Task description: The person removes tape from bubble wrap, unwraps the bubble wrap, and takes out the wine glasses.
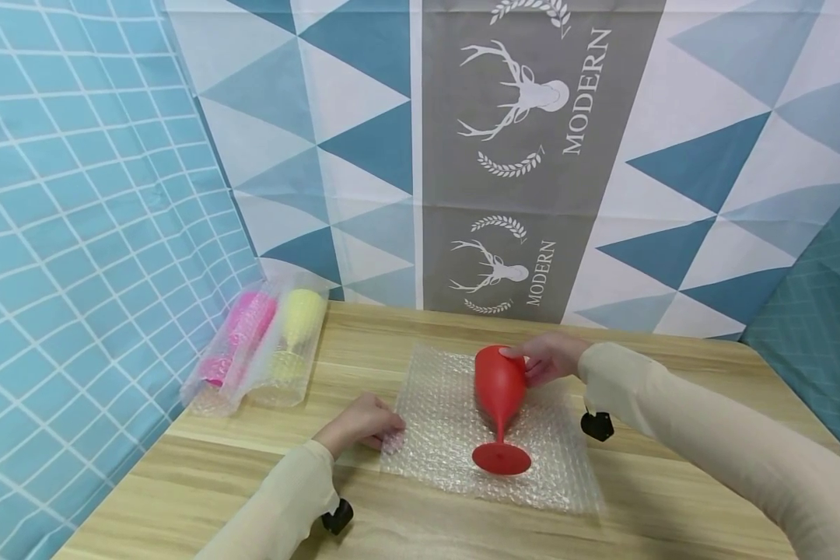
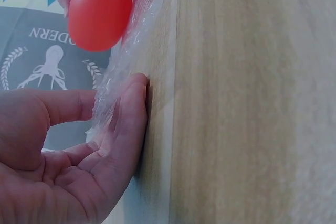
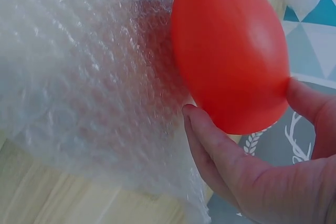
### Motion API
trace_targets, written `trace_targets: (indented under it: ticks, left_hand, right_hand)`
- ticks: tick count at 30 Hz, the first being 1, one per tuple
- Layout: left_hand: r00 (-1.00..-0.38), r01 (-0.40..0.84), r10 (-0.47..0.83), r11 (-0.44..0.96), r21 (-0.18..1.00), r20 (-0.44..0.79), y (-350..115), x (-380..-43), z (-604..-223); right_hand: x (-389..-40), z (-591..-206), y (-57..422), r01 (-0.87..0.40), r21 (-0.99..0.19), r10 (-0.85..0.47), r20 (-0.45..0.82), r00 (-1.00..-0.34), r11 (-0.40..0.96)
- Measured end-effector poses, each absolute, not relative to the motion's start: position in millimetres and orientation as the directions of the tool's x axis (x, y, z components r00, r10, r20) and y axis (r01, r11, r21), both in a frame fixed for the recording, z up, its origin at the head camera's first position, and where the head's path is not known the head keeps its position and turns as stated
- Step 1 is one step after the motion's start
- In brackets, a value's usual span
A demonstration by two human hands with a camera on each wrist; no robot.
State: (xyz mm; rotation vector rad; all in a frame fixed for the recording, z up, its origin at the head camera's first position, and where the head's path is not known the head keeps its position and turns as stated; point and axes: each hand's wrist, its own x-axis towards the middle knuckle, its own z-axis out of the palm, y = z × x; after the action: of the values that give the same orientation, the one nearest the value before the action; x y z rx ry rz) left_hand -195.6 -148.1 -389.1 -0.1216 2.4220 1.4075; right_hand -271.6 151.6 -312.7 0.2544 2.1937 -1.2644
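A red goblet (image 1: pixel 501 386) lies on its side over a sheet of bubble wrap (image 1: pixel 434 459), its round foot towards the near edge and its bowl away. My right hand (image 1: pixel 550 356) grips the bowl by its rim end, thumb on one side and fingers on the other, as the right wrist view shows on the red bowl (image 3: pixel 231 51). At the sheet's left edge my left hand (image 1: pixel 365 422) pinches the bubble wrap. In the left wrist view the wrap's edge (image 2: pixel 107 103) runs between the thumb and the fingers.
On the wooden table (image 1: pixel 364 505), at the back left, lie a pink goblet (image 1: pixel 248 319) and a yellow goblet (image 1: pixel 301 319), each rolled in bubble wrap. A blue checked cloth (image 1: pixel 77 233) hangs at the left, and a patterned cloth (image 1: pixel 364 155) stands behind the table.
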Motion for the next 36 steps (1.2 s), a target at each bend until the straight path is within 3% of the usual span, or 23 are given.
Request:
trace_targets:
  ticks: [9, 19, 26, 36]
  left_hand:
    - [-0.94, -0.241, 0.097, 0.49, 0.838, -0.327, -148.2, -196.2, -392.0]
    - [-0.942, -0.241, 0.076, 0.524, 0.817, -0.327, -148.7, -195.2, -391.0]
    - [-0.943, -0.223, 0.096, 0.533, 0.817, -0.32, -146.7, -194.4, -389.5]
    - [-0.942, -0.232, 0.091, 0.517, 0.824, -0.322, -148.8, -195.9, -390.6]
  right_hand:
    - [-274.7, -325.0, 138.6, 0.425, -0.754, -0.174, -0.569, -0.804, 0.501]
    - [-279.7, -332.5, 116.9, 0.476, -0.774, -0.139, -0.572, -0.808, 0.417]
    - [-281.6, -333.7, 107.0, 0.584, -0.753, -0.092, -0.633, -0.769, 0.303]
    - [-281.3, -328.6, 103.1, 0.591, -0.75, -0.089, -0.638, -0.765, 0.295]
